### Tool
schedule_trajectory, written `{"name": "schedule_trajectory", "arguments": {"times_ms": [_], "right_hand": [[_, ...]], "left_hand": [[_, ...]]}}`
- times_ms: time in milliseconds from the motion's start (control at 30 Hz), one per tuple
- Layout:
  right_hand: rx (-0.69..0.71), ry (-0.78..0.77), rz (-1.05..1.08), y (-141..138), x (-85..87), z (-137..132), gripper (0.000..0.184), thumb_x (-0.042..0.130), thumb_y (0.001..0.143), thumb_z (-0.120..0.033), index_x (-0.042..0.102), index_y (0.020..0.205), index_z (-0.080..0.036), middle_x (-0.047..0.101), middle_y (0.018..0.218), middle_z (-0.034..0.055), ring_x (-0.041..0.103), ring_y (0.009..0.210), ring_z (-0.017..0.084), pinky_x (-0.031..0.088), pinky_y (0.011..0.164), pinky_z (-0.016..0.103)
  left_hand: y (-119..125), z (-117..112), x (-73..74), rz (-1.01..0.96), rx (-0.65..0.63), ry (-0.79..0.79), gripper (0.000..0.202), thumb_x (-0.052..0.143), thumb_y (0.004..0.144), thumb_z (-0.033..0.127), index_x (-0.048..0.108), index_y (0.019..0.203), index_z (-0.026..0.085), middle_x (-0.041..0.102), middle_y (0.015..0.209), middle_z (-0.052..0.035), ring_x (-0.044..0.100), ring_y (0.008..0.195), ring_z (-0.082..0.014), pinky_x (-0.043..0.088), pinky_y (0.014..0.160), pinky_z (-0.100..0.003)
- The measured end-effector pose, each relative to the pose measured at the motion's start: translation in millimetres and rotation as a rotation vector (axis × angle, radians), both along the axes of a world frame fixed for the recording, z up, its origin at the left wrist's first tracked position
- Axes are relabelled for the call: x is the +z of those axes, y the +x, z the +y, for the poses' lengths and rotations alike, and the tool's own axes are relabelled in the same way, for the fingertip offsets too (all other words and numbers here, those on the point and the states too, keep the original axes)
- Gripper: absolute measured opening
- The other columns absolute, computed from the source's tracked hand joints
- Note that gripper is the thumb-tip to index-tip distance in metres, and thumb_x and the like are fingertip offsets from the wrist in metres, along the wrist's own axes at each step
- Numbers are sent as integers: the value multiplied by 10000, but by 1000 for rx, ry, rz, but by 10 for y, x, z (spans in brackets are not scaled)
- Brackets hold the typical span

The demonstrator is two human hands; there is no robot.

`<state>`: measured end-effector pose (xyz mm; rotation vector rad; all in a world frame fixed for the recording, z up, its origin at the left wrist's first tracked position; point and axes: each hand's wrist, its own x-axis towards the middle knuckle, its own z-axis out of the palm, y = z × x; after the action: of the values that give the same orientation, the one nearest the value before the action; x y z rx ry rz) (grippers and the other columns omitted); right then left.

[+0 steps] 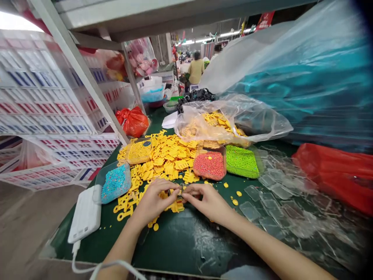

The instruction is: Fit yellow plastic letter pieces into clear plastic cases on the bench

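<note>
Plastic piece [178, 207], small and yellow, at the fingertips of left hand [157, 198] and right hand [206, 200], low over green table [171, 249], near edge of yellow pile [167, 149].
Both hands: thumb and index finger bent nearly together, as if pinching; contact hidden, can't tell what each holds. Piece probably light, stiff, smooth enough to slip, thin parts maybe snap-prone; best pinched by side edges. Pink bead tray [210, 165] just beyond right hand.

Grey flr [17, 217], pale shelf frame [78, 70] (L side), bkgd ceiling lts [230, 34]
</note>
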<state>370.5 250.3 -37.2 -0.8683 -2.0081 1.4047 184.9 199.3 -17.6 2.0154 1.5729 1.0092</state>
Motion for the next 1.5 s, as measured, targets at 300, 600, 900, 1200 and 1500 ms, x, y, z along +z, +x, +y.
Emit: {"name": "schedule_trajectory", "arguments": {"times_ms": [300,600,900,1200,1500], "right_hand": [[42,-130,102,10,-14,-92,155,498,881,-261,640,870,-197,672,759,18,600,705,150,458,637,283],[96,-206,105,39,18,-35,474,384,889,-570,440,584,-212,429,557,-29,398,546,117,297,552,288],[78,-760,280,39,-57,49,541,560,721,-734,521,762,-197,492,595,-37,380,504,91,302,492,251],[71,-314,176,14,-77,0,456,578,783,-656,504,749,-208,477,653,-39,433,597,116,347,579,276],[127,252,-205,43,-122,-90,145,524,926,-278,607,841,-195,628,846,45,539,887,196,422,777,333]], "left_hand": [[34,-23,14,-82,43,-36,161,619,856,304,762,869,230,762,883,-40,679,799,-201,503,787,-345],[0,-14,-12,-10,27,81,167,604,887,305,752,896,229,757,845,-35,660,760,-188,456,751,-353],[58,-32,-64,324,-132,451,130,557,950,260,685,961,243,729,880,4,597,798,-151,361,827,-362],[-14,-17,-91,391,-183,162,410,640,855,488,618,1186,248,672,1102,-37,539,998,-214,306,931,-389],[-109,-19,30,494,-209,-19,221,577,929,376,707,842,220,703,876,7,564,854,-179,321,909,-390]]}}
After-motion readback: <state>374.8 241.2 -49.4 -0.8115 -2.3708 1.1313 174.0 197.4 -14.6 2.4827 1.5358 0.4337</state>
